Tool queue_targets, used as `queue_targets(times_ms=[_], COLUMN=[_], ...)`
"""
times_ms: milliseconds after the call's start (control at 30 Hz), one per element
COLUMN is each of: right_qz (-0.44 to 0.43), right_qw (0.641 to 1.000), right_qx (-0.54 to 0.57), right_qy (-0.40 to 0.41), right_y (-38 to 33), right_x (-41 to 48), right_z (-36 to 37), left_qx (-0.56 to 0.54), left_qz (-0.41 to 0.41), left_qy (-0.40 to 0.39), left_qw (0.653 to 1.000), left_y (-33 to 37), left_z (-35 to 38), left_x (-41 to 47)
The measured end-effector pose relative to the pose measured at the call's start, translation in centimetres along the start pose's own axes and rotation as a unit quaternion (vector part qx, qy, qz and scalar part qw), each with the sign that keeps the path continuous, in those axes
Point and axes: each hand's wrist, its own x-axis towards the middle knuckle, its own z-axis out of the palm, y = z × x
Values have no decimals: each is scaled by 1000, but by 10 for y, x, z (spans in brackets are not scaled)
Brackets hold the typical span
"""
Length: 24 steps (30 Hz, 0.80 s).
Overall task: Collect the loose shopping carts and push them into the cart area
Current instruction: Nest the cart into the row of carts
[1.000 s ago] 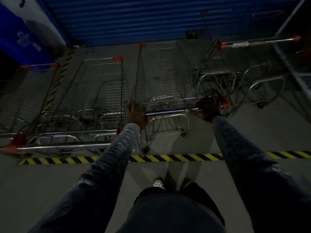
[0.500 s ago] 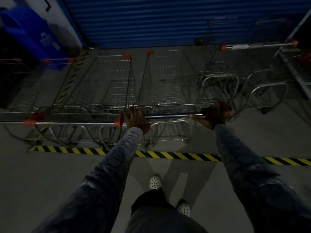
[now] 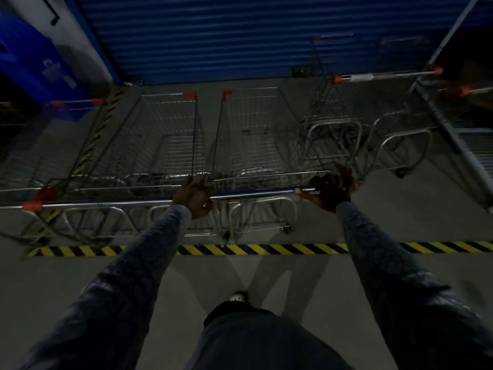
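Observation:
A wire shopping cart point(image 3: 256, 134) stands straight ahead of me in dim light, its basket pointing toward a blue roller shutter point(image 3: 213, 33). My left hand point(image 3: 193, 196) grips the left end of its handle bar point(image 3: 253, 194), and my right hand point(image 3: 329, 190) grips the right end beside a red end cap. The cart's wheels stand just beyond a yellow-and-black striped floor line point(image 3: 266, 249). A second cart point(image 3: 165, 134) is parked close against its left side, with its handle stretching left.
More carts stand to the right point(image 3: 344, 108) and far left point(image 3: 77, 105), all behind the striped line. A metal rail point(image 3: 453, 134) runs along the right edge. A blue bin point(image 3: 34, 62) sits at the upper left. My shoe point(image 3: 238, 296) shows on bare concrete floor.
The cart has rolled forward across the striped line and now sits level with the parked cart on its left. Both hands stayed on the handle.

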Motion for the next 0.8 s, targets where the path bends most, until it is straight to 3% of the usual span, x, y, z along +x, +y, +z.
queue_targets(times_ms=[100,333,800], right_qz=[3,-6,13], right_qw=[1000,999,999], right_qx=[-8,-25,-2], right_qy=[1,20,36], right_y=[-2,8,13], right_x=[3,19,27], right_z=[0,8,23], left_qx=[-10,37,0], left_qz=[51,45,101], left_qy=[-19,-62,29], left_qw=[998,996,994], left_y=[-13,-21,-31], left_z=[-12,-3,7], left_x=[-2,10,10])
